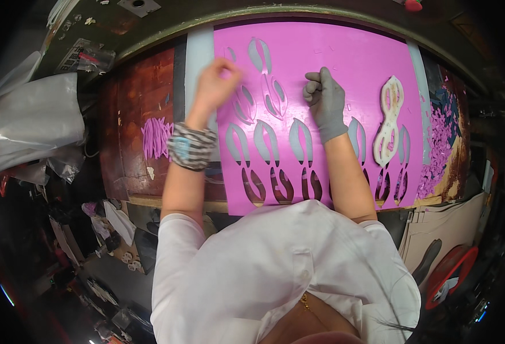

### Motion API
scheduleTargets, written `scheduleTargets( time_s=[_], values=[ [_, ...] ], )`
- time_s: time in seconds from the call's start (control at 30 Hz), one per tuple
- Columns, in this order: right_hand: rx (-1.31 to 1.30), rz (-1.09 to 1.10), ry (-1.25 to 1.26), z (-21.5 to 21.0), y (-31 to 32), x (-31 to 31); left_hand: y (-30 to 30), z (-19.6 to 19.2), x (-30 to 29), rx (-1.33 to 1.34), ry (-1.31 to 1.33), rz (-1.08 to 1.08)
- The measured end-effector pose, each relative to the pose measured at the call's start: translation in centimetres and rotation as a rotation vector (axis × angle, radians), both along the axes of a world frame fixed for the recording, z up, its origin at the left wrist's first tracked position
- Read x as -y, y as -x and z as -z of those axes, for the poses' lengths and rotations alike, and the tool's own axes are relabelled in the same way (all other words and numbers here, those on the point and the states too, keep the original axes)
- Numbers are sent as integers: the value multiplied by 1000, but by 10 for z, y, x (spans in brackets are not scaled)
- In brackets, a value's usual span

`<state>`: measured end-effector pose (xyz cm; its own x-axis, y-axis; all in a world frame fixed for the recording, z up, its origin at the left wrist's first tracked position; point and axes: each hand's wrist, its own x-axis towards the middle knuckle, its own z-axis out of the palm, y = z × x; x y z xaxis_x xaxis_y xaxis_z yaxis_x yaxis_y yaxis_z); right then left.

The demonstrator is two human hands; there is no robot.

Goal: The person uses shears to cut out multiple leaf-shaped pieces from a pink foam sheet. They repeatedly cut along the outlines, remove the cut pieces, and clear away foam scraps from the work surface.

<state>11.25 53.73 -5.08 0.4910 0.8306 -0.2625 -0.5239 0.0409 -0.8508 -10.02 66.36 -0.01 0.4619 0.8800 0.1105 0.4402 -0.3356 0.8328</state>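
A large pink sheet [350,46] with rows of leaf-shaped cutouts lies on the table in front of me. Over its far left part, beside the cutouts, is my bare left hand [217,86], a little blurred. Its thumb and fingers are closed in a pinch; I cannot make out what is between them. Grey-gloved, my right hand [325,100] is over the middle of the sheet, its fingers curled in and thumb raised. Nothing shows between thumb and fingers. A pale, figure-eight-shaped cutting die [390,119] rests on the sheet to the right of that hand.
Pink cut strips [156,137] are bunched on the reddish table [129,92] at the left. Small pink scraps [437,140] heap up along the right side. Clear plastic bags [34,126] hang at the far left. A green machine edge [166,35] runs behind the sheet.
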Motion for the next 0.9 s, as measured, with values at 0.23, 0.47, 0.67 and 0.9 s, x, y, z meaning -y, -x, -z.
scheduleTargets(
  time_s=[0.23, 0.47, 0.67, 0.9],
  values=[
    [133, -45, 24, 0, 3, 9, -43, 24, 84, -509, -349, 141],
    [289, -142, 89, -4, 11, 7, -47, 31, 87, -442, -383, -23],
    [1108, -537, 303, -13, 33, -4, -27, 34, 49, 65, 188, -74],
    [1092, -565, 409, -11, 29, -18, -40, 50, 27, -188, -152, -310]
  ],
)
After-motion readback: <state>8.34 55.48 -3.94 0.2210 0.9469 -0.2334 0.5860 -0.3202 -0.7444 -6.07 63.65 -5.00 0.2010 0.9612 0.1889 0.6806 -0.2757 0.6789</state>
